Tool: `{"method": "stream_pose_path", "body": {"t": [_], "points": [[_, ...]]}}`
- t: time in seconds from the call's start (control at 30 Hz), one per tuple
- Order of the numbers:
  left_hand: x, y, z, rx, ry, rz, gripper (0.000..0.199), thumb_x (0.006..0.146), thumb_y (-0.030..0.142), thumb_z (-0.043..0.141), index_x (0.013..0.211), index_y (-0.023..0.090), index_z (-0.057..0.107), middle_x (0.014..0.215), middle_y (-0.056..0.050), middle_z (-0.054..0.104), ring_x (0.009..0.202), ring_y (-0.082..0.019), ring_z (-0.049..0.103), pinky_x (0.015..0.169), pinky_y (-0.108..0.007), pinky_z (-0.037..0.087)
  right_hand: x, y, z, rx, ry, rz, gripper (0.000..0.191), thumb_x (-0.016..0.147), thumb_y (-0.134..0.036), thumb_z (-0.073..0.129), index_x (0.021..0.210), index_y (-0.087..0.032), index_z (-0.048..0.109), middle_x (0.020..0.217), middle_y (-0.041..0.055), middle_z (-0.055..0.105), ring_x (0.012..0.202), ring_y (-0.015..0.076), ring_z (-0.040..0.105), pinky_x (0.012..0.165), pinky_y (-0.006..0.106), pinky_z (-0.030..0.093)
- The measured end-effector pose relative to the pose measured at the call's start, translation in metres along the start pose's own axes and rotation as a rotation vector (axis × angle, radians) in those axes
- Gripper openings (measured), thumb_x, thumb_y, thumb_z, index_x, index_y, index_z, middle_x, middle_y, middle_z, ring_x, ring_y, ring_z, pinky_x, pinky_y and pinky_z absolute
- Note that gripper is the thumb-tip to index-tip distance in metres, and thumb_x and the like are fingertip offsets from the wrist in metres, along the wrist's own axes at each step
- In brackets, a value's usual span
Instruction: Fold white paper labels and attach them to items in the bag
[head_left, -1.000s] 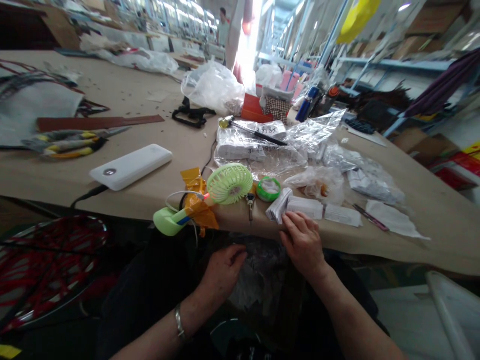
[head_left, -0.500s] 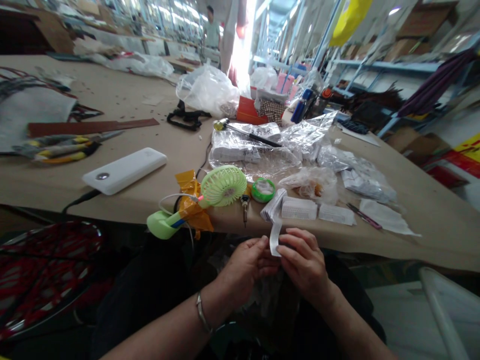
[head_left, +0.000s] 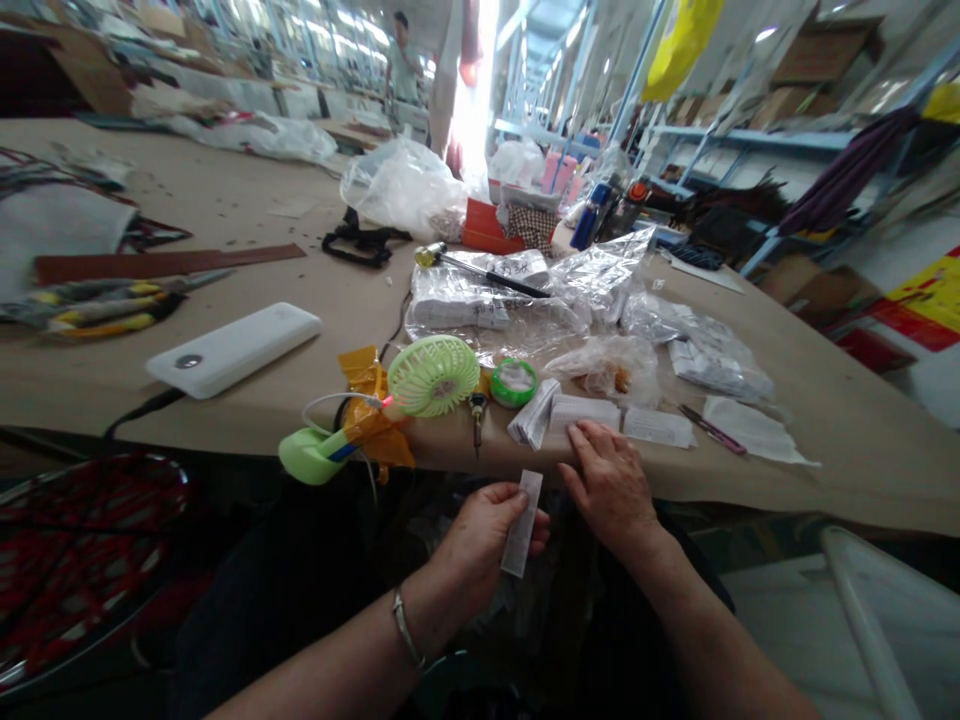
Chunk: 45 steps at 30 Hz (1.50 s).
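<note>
My left hand [head_left: 491, 530] pinches a narrow white strip [head_left: 522, 524] between thumb and fingers, below the table's front edge. My right hand [head_left: 611, 485] rests at that edge with its fingers apart, the fingertips touching the lower side of a stack of white printed slips [head_left: 585, 412]. Left of this stack lies a folded white strip bundle [head_left: 535, 412]. To its right is another stack of slips [head_left: 660, 427]. A green round container [head_left: 513, 382] with white contents stands behind the folded bundle.
A green fan [head_left: 433, 376] with orange tape, a small screwdriver-like tool [head_left: 478, 420] and a white power bank [head_left: 234, 350] lie left. Plastic-wrapped packs [head_left: 480, 290] and a hammer [head_left: 491, 272] lie behind. Pliers [head_left: 112, 305] are far left; a person [head_left: 403, 65] stands in the background.
The white strip is now in my left hand alone, separate from the folded bundle. My right hand has let go of it and moved forward to the slips. The view has shifted slightly.
</note>
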<state>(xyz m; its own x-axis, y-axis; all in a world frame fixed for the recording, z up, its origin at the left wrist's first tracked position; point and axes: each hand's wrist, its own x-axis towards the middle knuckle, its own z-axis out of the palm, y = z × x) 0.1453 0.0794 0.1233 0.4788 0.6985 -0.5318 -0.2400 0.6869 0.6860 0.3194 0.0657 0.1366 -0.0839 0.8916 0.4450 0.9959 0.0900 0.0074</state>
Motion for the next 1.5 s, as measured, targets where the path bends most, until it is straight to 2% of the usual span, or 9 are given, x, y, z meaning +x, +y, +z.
{"method": "stream_pose_path", "body": {"t": [0.2, 0.4, 0.6, 0.97, 1.1, 1.23, 1.3, 1.4, 1.5], "points": [[0.001, -0.001, -0.001, 0.019, 0.022, -0.022, 0.014, 0.078, 0.023, 0.056, 0.085, 0.011, 0.058, 0.068, -0.007, 0.066, 0.055, -0.014, 0.061, 0.053, -0.026, 0.05, -0.005, 0.01, 0.004, 0.091, 0.111, -0.048, 0.02, 0.087, -0.021, 0.049, 0.101, -0.017, 0.062, 0.104, 0.0068, 0.063, 0.102, 0.0233, 0.052, 0.091, 0.039, 0.04], [-0.003, 0.01, 0.006, -0.024, 0.0, -0.085, 0.015, 0.077, 0.021, 0.057, 0.087, 0.01, 0.058, 0.07, -0.008, 0.066, 0.052, -0.013, 0.06, 0.053, -0.027, 0.049, -0.012, 0.005, -0.004, 0.441, 0.252, -0.126, 0.014, 0.085, -0.015, 0.052, 0.091, -0.02, 0.064, 0.097, 0.0057, 0.065, 0.101, 0.0203, 0.057, 0.087, 0.038, 0.046], [-0.004, 0.011, 0.007, -0.223, -0.142, -0.014, 0.009, 0.064, 0.014, 0.067, 0.069, 0.007, 0.063, 0.058, -0.004, 0.061, 0.049, -0.009, 0.055, 0.048, -0.019, 0.04, -0.029, -0.029, -0.007, 0.585, 0.113, -0.423, 0.014, 0.084, -0.015, 0.056, 0.091, -0.023, 0.064, 0.093, 0.0027, 0.066, 0.104, 0.0195, 0.055, 0.089, 0.038, 0.045], [-0.004, 0.005, 0.006, -0.192, -0.116, -0.014, 0.011, 0.063, 0.013, 0.068, 0.07, 0.006, 0.064, 0.062, -0.005, 0.062, 0.05, -0.008, 0.054, 0.047, -0.017, 0.037, -0.038, -0.035, -0.002, 0.602, 0.052, -0.45, 0.017, 0.085, -0.012, 0.054, 0.096, -0.022, 0.063, 0.095, 0.003, 0.065, 0.109, 0.0193, 0.051, 0.092, 0.036, 0.046], [-0.006, 0.009, 0.006, -0.119, -0.046, -0.065, 0.01, 0.071, 0.015, 0.063, 0.078, 0.008, 0.062, 0.065, -0.007, 0.065, 0.051, -0.011, 0.058, 0.049, -0.021, 0.044, -0.038, -0.015, -0.005, 0.531, 0.071, -0.341, 0.029, 0.085, -0.021, 0.055, 0.114, -0.02, 0.054, 0.106, 0.0066, 0.061, 0.114, 0.023, 0.047, 0.093, 0.042, 0.045], [-0.009, 0.014, 0.007, -0.023, 0.022, -0.115, 0.009, 0.078, 0.017, 0.056, 0.083, 0.01, 0.058, 0.071, -0.01, 0.067, 0.054, -0.014, 0.061, 0.055, -0.025, 0.05, -0.035, 0.032, -0.005, 0.193, 0.205, 0.048, 0.048, 0.086, -0.035, 0.051, 0.128, -0.013, 0.041, 0.121, 0.0161, 0.051, 0.118, 0.0301, 0.041, 0.095, 0.052, 0.038], [-0.009, 0.014, 0.007, -0.003, 0.029, -0.121, 0.008, 0.079, 0.016, 0.055, 0.083, 0.01, 0.056, 0.07, -0.01, 0.067, 0.054, -0.013, 0.061, 0.055, -0.025, 0.05, -0.035, 0.052, -0.003, 0.012, 0.192, 0.145, 0.058, 0.084, -0.045, 0.051, 0.129, -0.01, 0.04, 0.123, 0.0198, 0.048, 0.117, 0.0341, 0.039, 0.093, 0.055, 0.036], [-0.009, 0.013, 0.009, -0.001, 0.031, -0.127, 0.007, 0.079, 0.015, 0.054, 0.084, 0.01, 0.055, 0.07, -0.009, 0.067, 0.054, -0.013, 0.062, 0.055, -0.024, 0.05, -0.041, 0.069, -0.001, -0.121, 0.113, 0.148, 0.052, 0.085, -0.043, 0.05, 0.125, -0.01, 0.046, 0.123, 0.0187, 0.05, 0.115, 0.0342, 0.042, 0.09, 0.053, 0.037], [-0.008, 0.011, 0.009, 0.001, 0.042, -0.128, 0.007, 0.079, 0.015, 0.054, 0.085, 0.011, 0.053, 0.069, -0.009, 0.067, 0.054, -0.014, 0.062, 0.054, -0.024, 0.05, -0.046, 0.076, -0.001, -0.097, 0.108, 0.11, 0.035, 0.088, -0.032, 0.048, 0.117, -0.014, 0.053, 0.116, 0.0134, 0.056, 0.111, 0.0287, 0.046, 0.091, 0.046, 0.038]]}}
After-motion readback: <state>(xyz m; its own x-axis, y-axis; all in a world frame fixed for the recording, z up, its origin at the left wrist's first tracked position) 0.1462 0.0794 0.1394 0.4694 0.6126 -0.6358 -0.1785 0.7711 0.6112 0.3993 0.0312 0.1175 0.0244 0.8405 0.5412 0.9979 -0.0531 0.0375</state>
